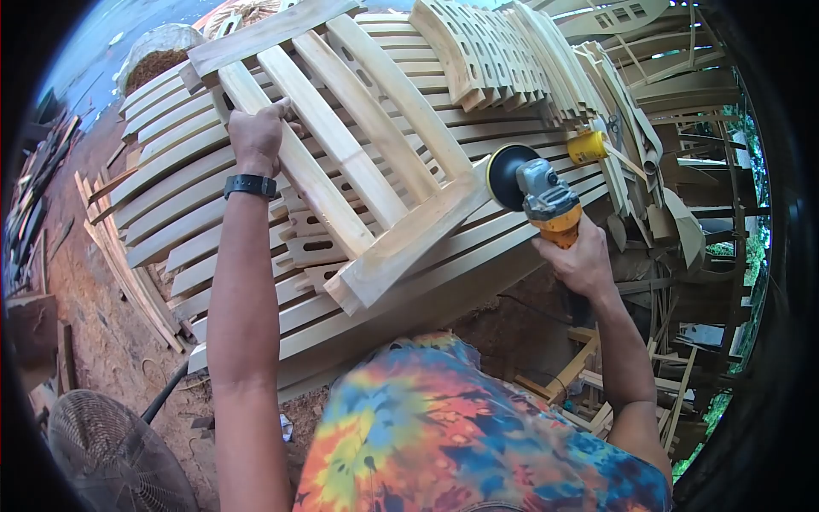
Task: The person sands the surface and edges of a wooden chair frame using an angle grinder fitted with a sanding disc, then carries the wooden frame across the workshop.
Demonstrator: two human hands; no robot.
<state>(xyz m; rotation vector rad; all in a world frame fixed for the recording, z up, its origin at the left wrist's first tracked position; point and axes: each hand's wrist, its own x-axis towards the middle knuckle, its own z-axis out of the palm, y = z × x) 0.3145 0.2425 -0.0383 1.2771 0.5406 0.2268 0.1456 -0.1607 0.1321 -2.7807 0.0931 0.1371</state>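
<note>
A slatted wooden frame (358, 162) lies tilted across rows of curved wooden strips. My left hand (257, 139), with a dark watch at the wrist, is closed around the frame's leftmost slat near its upper end. In my right hand (576, 258) is a yellow and grey angle grinder (550, 200), held by its body. The grinder's round black disc (509, 177) is at the right end of the frame's lower rail (414, 239); whether they touch I cannot tell.
Stacks of slotted wooden pieces (486, 55) stand at the top. A yellow cylinder (587, 148) lies right of the grinder. A round fan (115, 448) is at the lower left. Wood scraps (580, 375) lie on the ground at the lower right.
</note>
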